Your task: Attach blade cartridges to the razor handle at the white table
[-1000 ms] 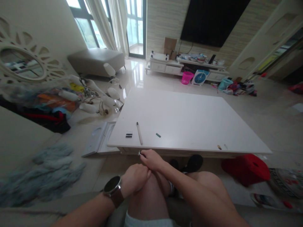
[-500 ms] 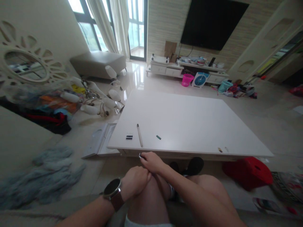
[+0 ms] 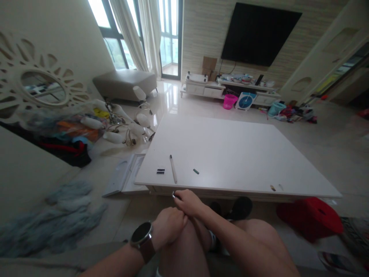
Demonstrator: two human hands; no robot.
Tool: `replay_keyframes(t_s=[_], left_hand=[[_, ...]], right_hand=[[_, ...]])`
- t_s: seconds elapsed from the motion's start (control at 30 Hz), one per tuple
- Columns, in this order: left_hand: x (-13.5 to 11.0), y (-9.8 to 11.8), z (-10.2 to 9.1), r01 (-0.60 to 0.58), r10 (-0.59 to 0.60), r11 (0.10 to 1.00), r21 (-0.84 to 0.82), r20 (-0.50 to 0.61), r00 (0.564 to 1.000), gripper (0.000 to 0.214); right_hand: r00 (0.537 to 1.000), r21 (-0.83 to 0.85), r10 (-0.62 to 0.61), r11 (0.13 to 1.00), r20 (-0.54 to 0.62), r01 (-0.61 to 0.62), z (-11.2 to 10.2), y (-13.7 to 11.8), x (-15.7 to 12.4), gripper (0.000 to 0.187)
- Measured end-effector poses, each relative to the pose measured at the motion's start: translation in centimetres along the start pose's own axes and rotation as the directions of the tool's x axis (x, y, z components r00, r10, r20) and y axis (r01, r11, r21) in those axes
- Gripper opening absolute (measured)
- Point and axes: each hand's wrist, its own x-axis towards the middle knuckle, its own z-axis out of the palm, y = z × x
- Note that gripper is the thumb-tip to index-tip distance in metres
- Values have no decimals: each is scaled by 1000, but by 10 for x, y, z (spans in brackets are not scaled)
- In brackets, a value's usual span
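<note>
My right hand [image 3: 188, 202] is closed around a small shiny metal tool [image 3: 173, 195], whose tip pokes out past the fingers; most of it is hidden. My left hand [image 3: 170, 223], with a dark round watch [image 3: 141, 232] on its wrist, lies curled on my knee, touching the right hand. What its fingers hold, if anything, is out of sight. Ahead on the white table [image 3: 230, 150] are a slim pale stick with a dark tip [image 3: 173, 168], a small dark green piece [image 3: 196, 171] and a clear piece with two black bars [image 3: 160, 171].
A tiny brown-and-yellow piece [image 3: 272, 188] lies by the table's near right edge. Right of my legs stands a red stool-like object [image 3: 311, 218]. An open white box [image 3: 123, 175] and a chandelier [image 3: 127, 130] are on the floor at left, with grey fluffy cloth [image 3: 63, 215] nearer.
The whole view has shifted slightly, so things appear lower and a little to the right. Both hands keep the same pose on the knee, and the objects on the table have not moved.
</note>
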Motion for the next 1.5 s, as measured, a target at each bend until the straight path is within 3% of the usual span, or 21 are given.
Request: replay_keyframes(t_s=[0.93,1.27,1.5], left_hand=[[2,-3,3,12,-12,999,-38,-5,1000,45],[-1,3,-5,-45,42,996,76,44,998,43],[2,-1,4,-69,68,994,86,14,998,37]], right_hand=[[1000,-17,10,1000,7,-10,-1,-2,0,23],[996,14,-53,998,-78,54,-4,-6,1,19],[993,58,-67,996,-101,73,-1,-4,2,13]])
